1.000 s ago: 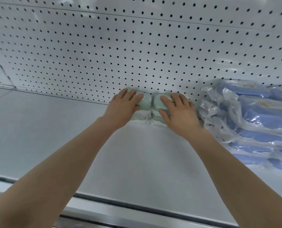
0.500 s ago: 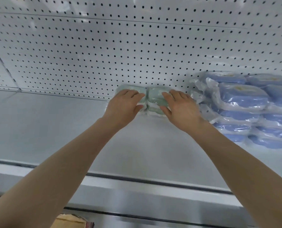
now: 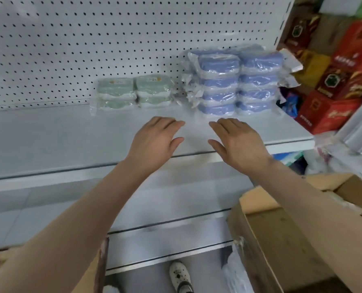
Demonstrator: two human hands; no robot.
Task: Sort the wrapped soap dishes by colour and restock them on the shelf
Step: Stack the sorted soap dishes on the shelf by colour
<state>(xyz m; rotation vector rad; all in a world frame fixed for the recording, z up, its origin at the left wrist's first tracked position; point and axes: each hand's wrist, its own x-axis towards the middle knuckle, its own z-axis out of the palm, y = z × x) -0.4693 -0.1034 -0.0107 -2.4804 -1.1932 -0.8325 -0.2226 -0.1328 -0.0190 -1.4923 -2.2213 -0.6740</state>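
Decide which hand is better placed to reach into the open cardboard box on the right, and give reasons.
Probably the right. The right hand is open and empty, and its forearm passes above the cardboard box. The left hand is empty too, but lies farther from it.

Place: retail shop | Fixture: white display shelf (image 3: 49,140) backed by a perforated pegboard panel (image 3: 70,49) | Stock: many identical items in stacks at the far edge, green wrapped soap dishes (image 3: 133,92) left, blue wrapped soap dishes (image 3: 237,81) right | Surroundings: red boxed goods (image 3: 328,111) far right; cardboard carton (image 3: 281,240) near right
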